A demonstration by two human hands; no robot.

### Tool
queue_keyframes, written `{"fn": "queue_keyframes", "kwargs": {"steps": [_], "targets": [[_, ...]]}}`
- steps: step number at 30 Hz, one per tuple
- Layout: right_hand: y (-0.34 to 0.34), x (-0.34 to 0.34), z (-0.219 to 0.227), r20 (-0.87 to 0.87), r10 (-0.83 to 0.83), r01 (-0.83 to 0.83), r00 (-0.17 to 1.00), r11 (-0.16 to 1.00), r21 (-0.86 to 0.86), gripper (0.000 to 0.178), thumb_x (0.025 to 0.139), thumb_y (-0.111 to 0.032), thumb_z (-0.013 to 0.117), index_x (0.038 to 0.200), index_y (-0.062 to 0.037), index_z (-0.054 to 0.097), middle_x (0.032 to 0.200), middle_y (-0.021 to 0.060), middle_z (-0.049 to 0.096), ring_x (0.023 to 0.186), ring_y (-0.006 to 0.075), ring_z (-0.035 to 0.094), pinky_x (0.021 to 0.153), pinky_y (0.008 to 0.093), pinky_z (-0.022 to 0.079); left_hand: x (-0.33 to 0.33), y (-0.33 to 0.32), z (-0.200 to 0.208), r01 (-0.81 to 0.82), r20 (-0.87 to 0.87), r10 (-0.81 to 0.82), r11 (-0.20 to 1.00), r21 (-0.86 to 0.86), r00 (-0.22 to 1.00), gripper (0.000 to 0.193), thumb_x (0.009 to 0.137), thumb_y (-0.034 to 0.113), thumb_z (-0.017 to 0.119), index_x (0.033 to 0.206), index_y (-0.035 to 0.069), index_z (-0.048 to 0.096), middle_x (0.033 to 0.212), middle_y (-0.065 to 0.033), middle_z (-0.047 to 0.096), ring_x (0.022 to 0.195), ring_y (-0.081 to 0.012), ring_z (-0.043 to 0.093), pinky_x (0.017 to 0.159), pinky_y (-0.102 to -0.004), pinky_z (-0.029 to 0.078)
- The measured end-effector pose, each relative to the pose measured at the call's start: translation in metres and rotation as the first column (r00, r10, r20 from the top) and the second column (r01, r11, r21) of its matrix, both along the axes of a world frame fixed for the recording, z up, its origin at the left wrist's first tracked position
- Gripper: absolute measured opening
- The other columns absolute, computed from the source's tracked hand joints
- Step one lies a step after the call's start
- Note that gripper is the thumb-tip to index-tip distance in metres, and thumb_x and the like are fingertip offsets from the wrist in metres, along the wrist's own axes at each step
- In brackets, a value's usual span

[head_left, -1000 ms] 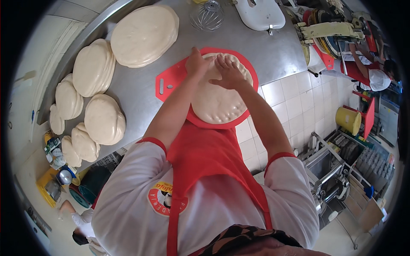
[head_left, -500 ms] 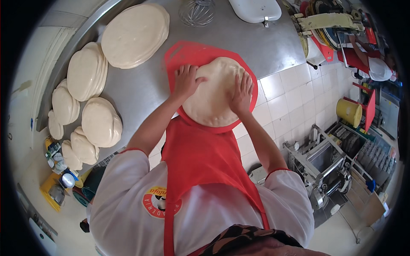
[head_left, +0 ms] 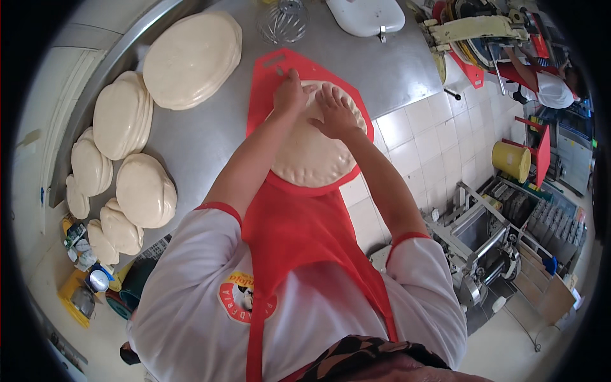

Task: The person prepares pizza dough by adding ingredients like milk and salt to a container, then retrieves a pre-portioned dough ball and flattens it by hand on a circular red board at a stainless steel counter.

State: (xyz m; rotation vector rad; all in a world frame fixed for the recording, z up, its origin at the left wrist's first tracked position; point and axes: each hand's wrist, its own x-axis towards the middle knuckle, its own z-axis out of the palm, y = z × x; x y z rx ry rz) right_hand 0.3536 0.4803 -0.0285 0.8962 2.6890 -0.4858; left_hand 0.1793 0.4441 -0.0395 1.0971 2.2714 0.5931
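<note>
A round, flat disc of pale dough, dimpled along its rim, lies on a red board at the near edge of the metal table. At the dough's far left edge is my left hand. Its thumb points right over the dough, apart from the forefinger, and the other fingers are partly hidden. My right hand lies on the far part of the dough, palm down with fingers stretched. The two hands are close together, and neither lifts anything.
Several stacks of dough discs, among them a large stack, line the left of the metal table. A wire whisk and a white lidded container stand at the back. A metal machine and yellow bucket are on the right. Another person works far right.
My right hand has moved from the dough's right side up and left to its far part. My left hand has shifted slightly farther away along the edge. The board has turned a little.
</note>
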Motion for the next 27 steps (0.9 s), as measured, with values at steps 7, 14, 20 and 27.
{"fn": "queue_keyframes", "kwargs": {"steps": [7,14,20,27], "targets": [[0.010,-0.023,0.029,0.134,0.117,-0.097,0.984,0.985,-0.142,0.094,0.089,-0.071,0.057,0.158,-0.0115,0.034,0.169,0.0136,0.016,0.155,0.0383,0.016,0.120,0.0571,0.027,-0.027,-0.044,0.000,0.156,-0.246,-0.141,0.987,0.039,0.959,0.059,0.093,0.039,0.068,0.136,0.004,0.047,0.144,-0.0212,0.047,0.128,-0.0401,0.054,0.100,-0.0535,0.047],[-0.070,0.045,-0.024,-0.276,-0.189,0.227,0.942,0.968,0.110,0.068,0.102,-0.046,0.048,0.160,-0.0141,0.032,0.168,0.0119,0.021,0.155,0.0397,0.016,0.124,0.0570,0.015,0.048,-0.151,-0.006,0.503,-0.429,-0.456,0.864,-0.004,0.780,0.082,0.099,0.054,0.050,0.158,0.002,0.027,0.167,-0.0148,0.022,0.155,-0.0366,0.015,0.124,-0.0566,0.014],[-0.108,0.053,-0.016,-0.321,-0.357,0.396,0.877,0.916,0.063,0.062,0.097,-0.033,0.059,0.151,-0.0098,0.041,0.162,0.0170,0.031,0.153,0.0432,0.017,0.123,0.0601,0.012,0.033,-0.112,-0.015,0.412,-0.439,-0.368,0.911,0.005,0.819,0.086,0.100,0.061,0.043,0.161,0.004,0.022,0.170,-0.0115,0.017,0.156,-0.0349,0.014,0.126,-0.0533,0.010],[-0.007,-0.027,0.008,-0.424,-0.196,0.171,0.884,0.981,-0.097,0.055,0.095,-0.029,0.061,0.143,-0.0047,0.047,0.154,0.0174,0.040,0.151,0.0358,0.028,0.123,0.0506,0.025,0.016,-0.090,-0.017,0.419,-0.380,-0.415,0.905,-0.078,0.826,0.075,0.102,0.052,0.044,0.160,0.007,0.026,0.168,-0.0099,0.022,0.155,-0.0359,0.017,0.125,-0.0530,0.014]]}}
